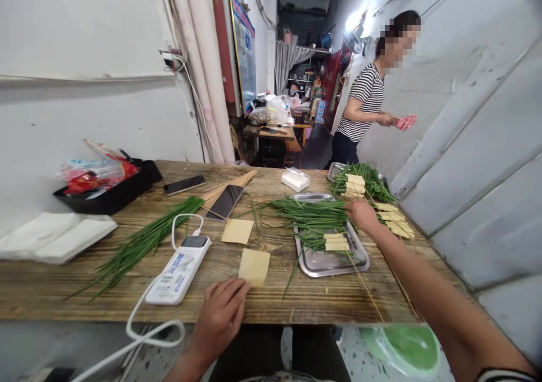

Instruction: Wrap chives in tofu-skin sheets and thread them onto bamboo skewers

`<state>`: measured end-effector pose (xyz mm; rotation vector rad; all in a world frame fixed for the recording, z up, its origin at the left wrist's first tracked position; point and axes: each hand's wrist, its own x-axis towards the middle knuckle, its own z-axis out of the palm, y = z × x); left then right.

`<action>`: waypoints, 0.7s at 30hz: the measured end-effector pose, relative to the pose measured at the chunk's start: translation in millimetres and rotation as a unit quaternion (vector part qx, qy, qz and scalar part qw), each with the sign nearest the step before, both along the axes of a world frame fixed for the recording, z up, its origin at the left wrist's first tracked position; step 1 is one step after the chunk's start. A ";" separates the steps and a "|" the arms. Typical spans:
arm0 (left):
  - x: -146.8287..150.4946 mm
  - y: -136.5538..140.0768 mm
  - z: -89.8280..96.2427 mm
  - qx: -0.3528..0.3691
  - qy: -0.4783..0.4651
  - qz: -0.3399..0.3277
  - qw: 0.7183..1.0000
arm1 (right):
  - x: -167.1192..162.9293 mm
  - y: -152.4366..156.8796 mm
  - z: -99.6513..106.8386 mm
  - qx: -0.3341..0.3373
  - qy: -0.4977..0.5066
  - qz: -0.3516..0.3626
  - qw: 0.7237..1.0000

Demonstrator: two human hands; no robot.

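Observation:
My left hand [223, 310] is at the table's front edge, fingers together, its fingertips on the lower edge of a square yellow tofu sheet [254, 266]. A second tofu sheet [237, 231] lies just beyond it. My right hand [363, 215] reaches across a metal tray [334, 264] and is closed at the right end of a bundle of green chives [311, 211]; its fingertips are partly hidden. On the tray, in front of that bundle, are chives wrapped in tofu sheet [336, 242] on thin bamboo skewers [365, 285].
Loose chives [146, 238], a white power bank [180, 272] with a cable, phones [225, 202] and bamboo skewers [232, 183] occupy the left. More wrapped skewers [396, 224] lie at right, by a second tray [336, 170]. A person [364, 100] in stripes stands beyond, holding something pink.

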<state>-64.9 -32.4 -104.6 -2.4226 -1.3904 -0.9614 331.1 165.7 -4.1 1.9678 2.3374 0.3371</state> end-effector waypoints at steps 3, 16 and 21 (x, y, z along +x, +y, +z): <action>-2.2 1.1 -3.5 0.019 -0.005 -0.004 1.000 | 1.6 6.6 -5.0 0.004 0.005 0.006 1.000; -4.1 2.6 -8.8 -0.004 -0.006 -0.022 1.000 | 3.1 32.6 -12.4 -0.047 -0.018 0.054 0.997; -3.4 3.4 -10.0 -0.008 -0.009 -0.022 1.000 | 0.3 32.0 -11.5 -0.054 -0.036 0.052 0.997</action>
